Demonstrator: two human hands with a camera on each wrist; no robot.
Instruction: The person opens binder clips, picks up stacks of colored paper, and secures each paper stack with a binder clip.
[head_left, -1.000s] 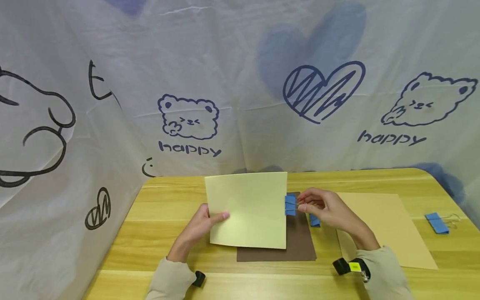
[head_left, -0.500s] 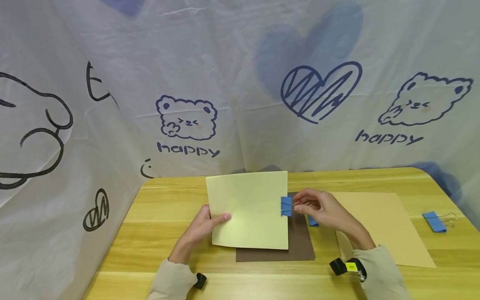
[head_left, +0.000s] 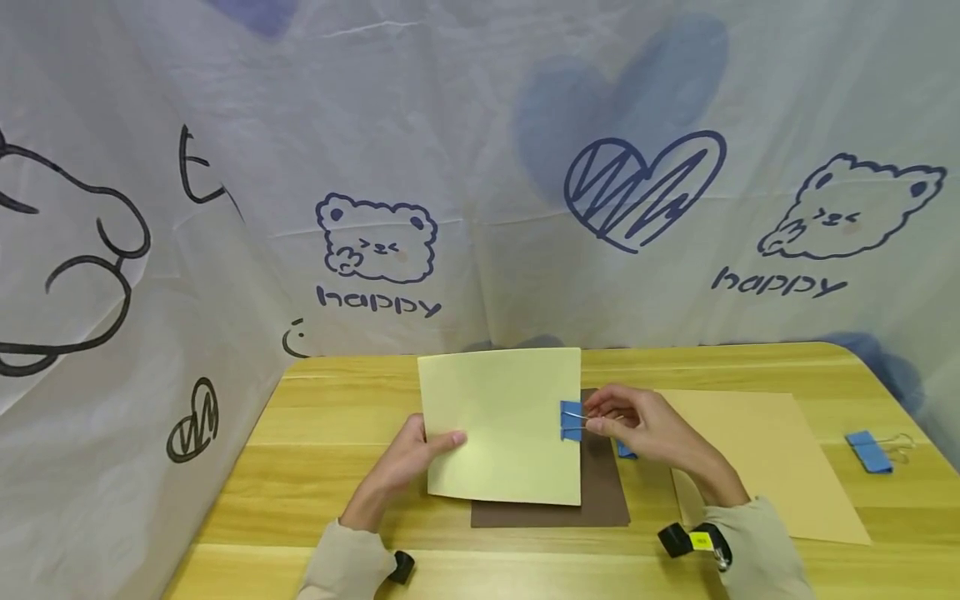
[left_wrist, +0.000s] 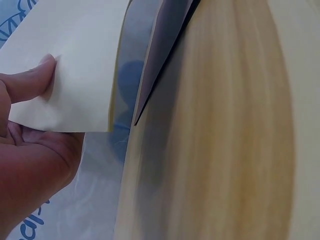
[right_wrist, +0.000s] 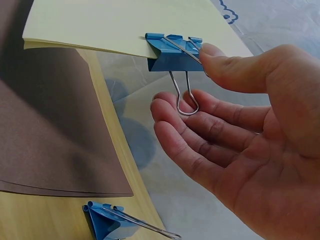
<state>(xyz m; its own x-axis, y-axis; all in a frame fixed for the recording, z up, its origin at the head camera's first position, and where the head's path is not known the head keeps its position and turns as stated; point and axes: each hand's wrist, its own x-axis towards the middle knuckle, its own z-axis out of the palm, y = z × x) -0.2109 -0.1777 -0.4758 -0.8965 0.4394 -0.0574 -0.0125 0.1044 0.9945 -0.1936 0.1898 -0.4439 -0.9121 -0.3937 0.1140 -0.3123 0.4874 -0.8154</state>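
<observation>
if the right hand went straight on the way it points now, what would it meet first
Probably the blue binder clip on the edge of the pale yellow paper; the right hand seems to touch it, though depth is unclear.

Paper stack (head_left: pixel 506 396) pale yellow; lower sheets (head_left: pixel 606 483) plain dark brown; right-hand sheet (head_left: pixel 757 458) plain tan-yellow. Binder clips (right_wrist: pixel 177 61) blue, with silver wire handles (right_wrist: pixel 188 114); tabletop (head_left: pixel 322 433) yellow with streaked wood grain. Backdrop cloth (head_left: pixel 495 275) greyish white, printed with navy and black line drawings, lettering and solid blue hearts; sleeves (head_left: pixel 347 557) plain beige.
</observation>
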